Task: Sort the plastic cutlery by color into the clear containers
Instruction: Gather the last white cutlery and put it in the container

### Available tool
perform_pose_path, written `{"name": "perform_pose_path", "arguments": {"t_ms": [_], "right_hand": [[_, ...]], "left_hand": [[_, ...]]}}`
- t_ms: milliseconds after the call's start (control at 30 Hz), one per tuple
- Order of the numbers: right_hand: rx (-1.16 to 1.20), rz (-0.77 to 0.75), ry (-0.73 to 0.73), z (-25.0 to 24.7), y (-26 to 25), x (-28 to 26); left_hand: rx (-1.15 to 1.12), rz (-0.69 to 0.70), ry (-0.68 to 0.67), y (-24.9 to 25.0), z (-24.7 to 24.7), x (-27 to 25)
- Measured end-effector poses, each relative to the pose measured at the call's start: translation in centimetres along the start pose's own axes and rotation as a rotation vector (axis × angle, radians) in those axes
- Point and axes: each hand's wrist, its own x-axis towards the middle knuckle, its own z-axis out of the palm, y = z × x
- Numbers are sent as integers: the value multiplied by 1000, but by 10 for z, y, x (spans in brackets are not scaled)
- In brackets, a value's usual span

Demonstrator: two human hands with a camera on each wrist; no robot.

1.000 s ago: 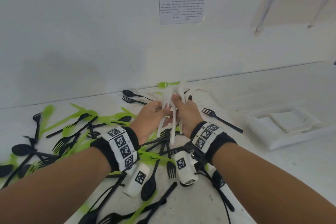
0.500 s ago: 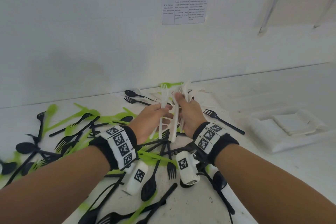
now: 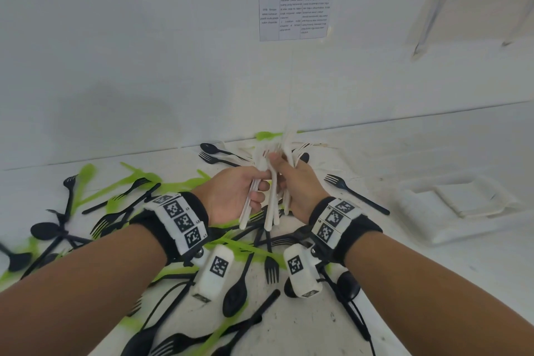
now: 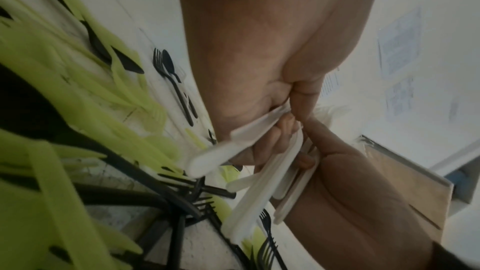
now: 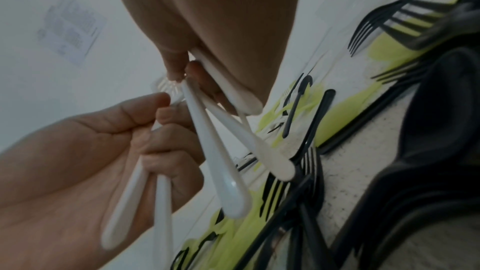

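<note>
Both hands hold white plastic cutlery (image 3: 271, 208) upright above a heap of black and green cutlery (image 3: 245, 251) on the white table. My left hand (image 3: 260, 185) grips a few white handles (image 4: 215, 155) in its curled fingers. Right beside it, my right hand (image 3: 281, 170) pinches several more white pieces, whose handles (image 5: 215, 151) hang down. The two hands touch at the fingertips. The clear containers (image 3: 450, 208) lie on the table to the right, away from both hands.
Black forks and spoons (image 3: 57, 231) and green pieces (image 3: 121, 185) are scattered across the left and near side of the table. A lone black fork (image 3: 352, 193) lies between the hands and the containers. A printed sheet (image 3: 296, 6) hangs on the wall behind.
Both hands have risen a little with the white cutlery. My left hand has shifted from steadying the bundle to gripping a few handles of its own.
</note>
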Motion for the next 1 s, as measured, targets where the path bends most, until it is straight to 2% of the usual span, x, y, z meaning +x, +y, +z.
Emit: {"name": "perform_pose_path", "arguments": {"t_ms": [200, 300, 467, 633, 733, 833, 933, 1000], "right_hand": [[20, 13, -21, 1, 5, -2], [25, 3, 20, 2, 9, -1], [-30, -49, 175, 0, 11, 5], [-63, -74, 256, -4, 11, 6], [6, -47, 309, -3, 12, 6], [72, -29, 239, 3, 12, 3], [81, -9, 136, 12, 12, 0], [64, -3, 117, 14, 12, 0]], "left_hand": [[19, -9, 11, -4, 0, 2], [-15, 8, 35, -7, 0, 3], [175, 258, 279, -15, 7, 9], [378, 367, 414, -16, 4, 8], [356, 431, 487, -16, 4, 9], [290, 429, 442, -16, 5, 9], [331, 442, 384, -16, 11, 5], [322, 418, 349, -15, 12, 0]]}}
